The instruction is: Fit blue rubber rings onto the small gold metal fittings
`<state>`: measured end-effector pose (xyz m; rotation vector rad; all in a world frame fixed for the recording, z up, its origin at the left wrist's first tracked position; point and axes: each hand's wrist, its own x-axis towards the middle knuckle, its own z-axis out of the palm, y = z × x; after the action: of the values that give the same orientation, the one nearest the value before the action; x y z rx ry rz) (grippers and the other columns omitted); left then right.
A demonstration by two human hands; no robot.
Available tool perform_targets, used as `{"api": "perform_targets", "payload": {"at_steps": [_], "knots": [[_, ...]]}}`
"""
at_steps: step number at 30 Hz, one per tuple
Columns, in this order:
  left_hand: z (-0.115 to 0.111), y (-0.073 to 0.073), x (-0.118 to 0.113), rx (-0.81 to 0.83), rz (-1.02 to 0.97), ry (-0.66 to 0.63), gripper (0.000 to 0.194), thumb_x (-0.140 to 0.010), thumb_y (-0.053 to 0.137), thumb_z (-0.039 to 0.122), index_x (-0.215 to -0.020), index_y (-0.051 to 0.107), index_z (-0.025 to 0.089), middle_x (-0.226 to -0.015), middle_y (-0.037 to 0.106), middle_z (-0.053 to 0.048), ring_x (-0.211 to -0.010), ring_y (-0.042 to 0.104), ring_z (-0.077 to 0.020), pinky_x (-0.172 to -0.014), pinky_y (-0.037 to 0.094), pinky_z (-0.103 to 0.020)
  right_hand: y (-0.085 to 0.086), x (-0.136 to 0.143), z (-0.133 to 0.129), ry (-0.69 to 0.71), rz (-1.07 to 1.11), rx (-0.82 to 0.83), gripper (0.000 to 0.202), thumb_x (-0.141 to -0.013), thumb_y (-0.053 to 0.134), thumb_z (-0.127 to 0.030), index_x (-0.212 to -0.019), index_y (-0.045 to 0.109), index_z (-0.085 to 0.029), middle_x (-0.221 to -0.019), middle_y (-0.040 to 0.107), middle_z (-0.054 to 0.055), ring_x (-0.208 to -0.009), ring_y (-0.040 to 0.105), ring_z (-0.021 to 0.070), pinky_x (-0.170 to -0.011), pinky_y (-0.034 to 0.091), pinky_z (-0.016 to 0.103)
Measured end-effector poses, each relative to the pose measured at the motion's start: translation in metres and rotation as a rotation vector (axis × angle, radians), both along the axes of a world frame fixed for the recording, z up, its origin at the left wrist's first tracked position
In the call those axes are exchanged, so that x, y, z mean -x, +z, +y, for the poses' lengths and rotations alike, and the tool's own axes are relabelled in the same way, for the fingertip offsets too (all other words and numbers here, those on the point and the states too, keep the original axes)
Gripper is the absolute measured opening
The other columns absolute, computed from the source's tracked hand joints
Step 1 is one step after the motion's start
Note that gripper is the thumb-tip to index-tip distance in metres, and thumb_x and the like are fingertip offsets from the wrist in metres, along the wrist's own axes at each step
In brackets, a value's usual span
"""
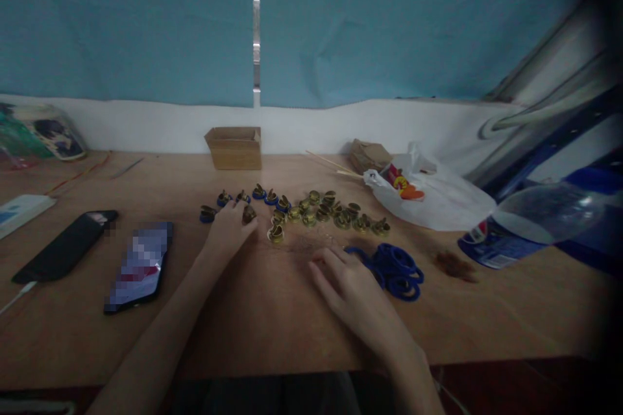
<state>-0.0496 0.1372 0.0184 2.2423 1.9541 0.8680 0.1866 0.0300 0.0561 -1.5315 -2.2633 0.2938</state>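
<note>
the dim view blurs black at right

No words or numbers can be read. The bottle (545,215) has a blue label (520,248) with a red, white and blue sign (479,233), but its print is too fuzzy. Left of the bottle, a red and yellow wrapper (398,180) has blurry marks. Far left of the bottle, little squares hide the phone (141,266) screen.

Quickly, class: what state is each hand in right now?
Left hand: partly closed at a brass piece; grip cannot be told.
Right hand: loosely bent beside the blue bands; whether it holds anything cannot be told.
</note>
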Motion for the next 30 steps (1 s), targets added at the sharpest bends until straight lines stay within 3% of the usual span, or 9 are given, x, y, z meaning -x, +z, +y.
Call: {"api": "perform_targets", "payload": {"at_steps": [5, 10, 12, 15, 17, 22, 26, 27, 30], "knots": [[0.003, -0.012, -0.013, 0.03, -0.037, -0.053, 0.03, -0.084, 0.056, 0.034, -0.106, 0.063, 0.014, -0.095, 0.068, -0.014, -0.088, 0.065, -0.0283, -0.081, 0.049, -0.037, 0.013, 0.001, 0.008, 0.037, -0.062, -0.006, 0.019, -0.094, 0.041, -0.024, -0.088, 0.059, -0.02, -0.091, 0.065, 0.009, -0.084, 0.062, 0.023, -0.073, 0.047, 0.037], [0.011, -0.009, -0.003, -0.095, -0.113, 0.031, 0.034, -0.09, 0.042, 0.023, -0.121, 0.054, 0.013, -0.12, 0.06, -0.017, -0.111, 0.058, -0.0281, -0.095, 0.044, -0.038, 0.026, 0.004, 0.022, 0.108, -0.154, -0.038, 0.018, -0.093, 0.042, -0.023, -0.085, 0.059, -0.02, -0.086, 0.066, 0.007, -0.076, 0.062, 0.0211, -0.065, 0.043, 0.033], [0.011, -0.006, 0.008, -0.092, -0.061, 0.138, 0.036, -0.089, 0.039, 0.019, -0.122, 0.052, 0.011, -0.124, 0.056, -0.021, -0.116, 0.054, -0.032, -0.097, 0.041, -0.043, 0.029, 0.006, 0.032, 0.15, -0.199, -0.053, 0.017, -0.092, 0.044, -0.023, -0.084, 0.058, -0.02, -0.084, 0.065, 0.007, -0.074, 0.062, 0.0209, -0.062, 0.042, 0.031], [0.008, -0.004, 0.024, 0.078, 0.144, 0.424, 0.04, -0.084, 0.048, 0.023, -0.116, 0.051, 0.001, -0.118, 0.056, -0.03, -0.112, 0.054, -0.0402, -0.088, 0.045, -0.048, 0.03, 0.012, 0.051, 0.212, -0.25, -0.1, 0.018, -0.092, 0.045, -0.024, -0.082, 0.058, -0.019, -0.081, 0.065, 0.007, -0.072, 0.062, 0.0213, -0.061, 0.041, 0.031], [0.006, -0.006, 0.031, 0.147, 0.179, 0.482, 0.037, -0.083, 0.049, 0.023, -0.109, 0.054, -0.003, -0.108, 0.059, -0.032, -0.105, 0.058, -0.0422, -0.081, 0.048, -0.048, 0.029, 0.017, 0.064, 0.247, -0.271, -0.129, 0.018, -0.092, 0.045, -0.025, -0.082, 0.059, -0.019, -0.08, 0.066, 0.007, -0.071, 0.062, 0.0211, -0.062, 0.041, 0.031], [0.007, -0.006, 0.035, 0.144, 0.153, 0.452, 0.027, -0.085, 0.046, 0.024, -0.098, 0.058, 0.003, -0.095, 0.065, -0.026, -0.093, 0.065, -0.0367, -0.074, 0.049, -0.04, 0.019, 0.03, 0.083, 0.217, -0.215, -0.202, 0.018, -0.093, 0.045, -0.025, -0.083, 0.059, -0.019, -0.083, 0.066, 0.008, -0.072, 0.062, 0.0195, -0.065, 0.042, 0.029], [0.007, 0.003, 0.024, 0.054, 0.083, 0.432, 0.037, -0.091, 0.04, 0.034, -0.111, 0.053, 0.005, -0.097, 0.066, -0.022, -0.089, 0.067, -0.0343, -0.072, 0.05, -0.04, 0.008, 0.038, 0.084, 0.097, 0.017, -0.173, 0.016, -0.092, 0.044, -0.023, -0.085, 0.058, -0.019, -0.082, 0.066, 0.007, -0.073, 0.062, 0.0183, -0.064, 0.042, 0.028], [0.005, 0.006, 0.018, -0.008, 0.011, 0.388, 0.039, -0.091, 0.041, 0.036, -0.115, 0.051, 0.007, -0.1, 0.066, -0.022, -0.09, 0.067, -0.0338, -0.073, 0.05, -0.041, 0.006, 0.039, 0.083, 0.084, 0.104, -0.143, 0.016, -0.092, 0.045, -0.024, -0.084, 0.057, -0.019, -0.078, 0.066, 0.005, -0.07, 0.061, 0.0174, -0.063, 0.042, 0.028], [-0.007, 0.01, -0.005, -0.17, -0.282, 0.079, 0.046, -0.091, 0.048, 0.038, -0.129, 0.042, 0.015, -0.119, 0.062, -0.018, -0.104, 0.064, -0.0287, -0.087, 0.049, -0.039, -0.001, 0.045, 0.081, 0.071, 0.417, -0.004, 0.018, -0.093, 0.046, -0.032, -0.084, 0.056, -0.02, -0.07, 0.063, 0.001, -0.061, 0.058, 0.0148, -0.058, 0.042, 0.026]]}}
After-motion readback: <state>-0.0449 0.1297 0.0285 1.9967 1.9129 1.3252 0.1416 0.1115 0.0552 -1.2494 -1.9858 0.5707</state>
